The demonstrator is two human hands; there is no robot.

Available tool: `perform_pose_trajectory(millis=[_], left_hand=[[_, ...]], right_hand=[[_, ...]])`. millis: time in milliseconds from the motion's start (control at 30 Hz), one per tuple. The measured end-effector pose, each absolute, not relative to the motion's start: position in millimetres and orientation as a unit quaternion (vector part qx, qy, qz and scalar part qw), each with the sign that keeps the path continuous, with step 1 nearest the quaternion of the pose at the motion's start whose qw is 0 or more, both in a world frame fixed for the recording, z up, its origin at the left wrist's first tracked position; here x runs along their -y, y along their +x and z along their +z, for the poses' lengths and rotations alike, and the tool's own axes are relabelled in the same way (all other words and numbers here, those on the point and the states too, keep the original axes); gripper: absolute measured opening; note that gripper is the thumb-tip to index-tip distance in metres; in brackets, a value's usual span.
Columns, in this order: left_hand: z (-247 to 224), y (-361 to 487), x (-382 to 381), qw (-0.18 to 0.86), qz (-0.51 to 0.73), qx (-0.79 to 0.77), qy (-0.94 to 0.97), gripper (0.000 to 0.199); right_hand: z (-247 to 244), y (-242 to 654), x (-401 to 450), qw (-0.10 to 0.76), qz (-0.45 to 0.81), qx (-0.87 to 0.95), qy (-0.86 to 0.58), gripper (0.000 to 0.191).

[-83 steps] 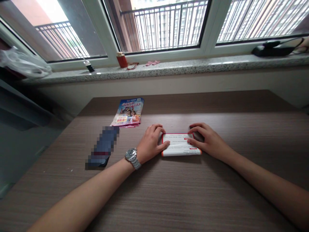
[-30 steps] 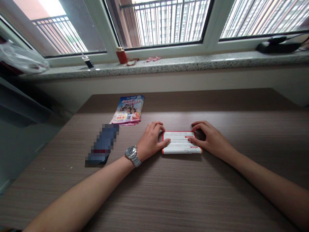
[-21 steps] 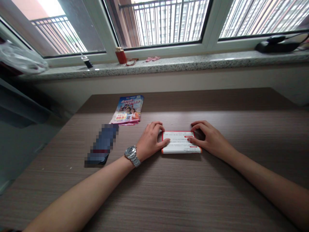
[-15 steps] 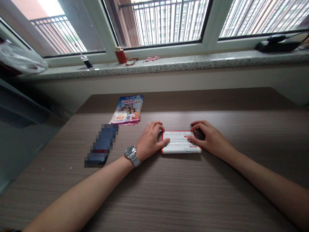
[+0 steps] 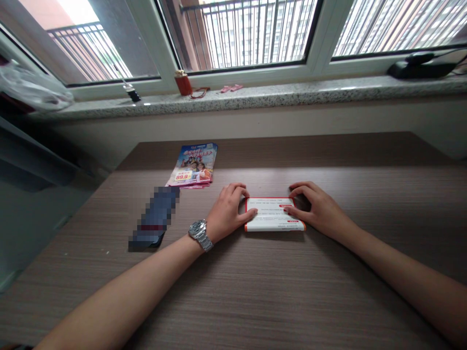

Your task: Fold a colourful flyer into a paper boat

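Observation:
A folded leaflet (image 5: pixel 272 214), white with printed lines, red labels and a red-orange border, lies on the table between my hands. Its near edge is a rounded fold. My left hand (image 5: pixel 228 211), with a metal watch on the wrist, grips the left side; the thumb rests on top and the curled fingers are at the far left corner. On the right side, my right hand (image 5: pixel 316 206) has its thumb on the paper, with the fingers bent around the far right corner. The undersides of the fingers are hidden.
A stack of colourful flyers (image 5: pixel 195 165) lies at the back left of the wooden table (image 5: pixel 277 291). Nearer me is a dark, pixelated flat object (image 5: pixel 155 218). The stone windowsill (image 5: pixel 292 95) holds a red container (image 5: pixel 183 83), pink clips (image 5: pixel 231 88) and a black device (image 5: pixel 419 68).

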State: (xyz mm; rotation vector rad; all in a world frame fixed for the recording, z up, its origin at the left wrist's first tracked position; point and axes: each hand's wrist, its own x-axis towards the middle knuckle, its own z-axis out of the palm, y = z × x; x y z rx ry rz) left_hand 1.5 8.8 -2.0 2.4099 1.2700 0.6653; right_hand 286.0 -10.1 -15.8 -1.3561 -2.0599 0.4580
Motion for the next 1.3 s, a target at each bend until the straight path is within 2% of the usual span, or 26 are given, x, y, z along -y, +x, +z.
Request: perform_pose_trajectory(millis=[1300], left_hand=[[-2.2, 2.3, -8.5, 0.168, 0.237, -0.442, 0.849, 0.03]], right_hand=[[-16.5, 287.1, 9.2, 0.314, 0.175, 0.785, -0.505, 0.02]])
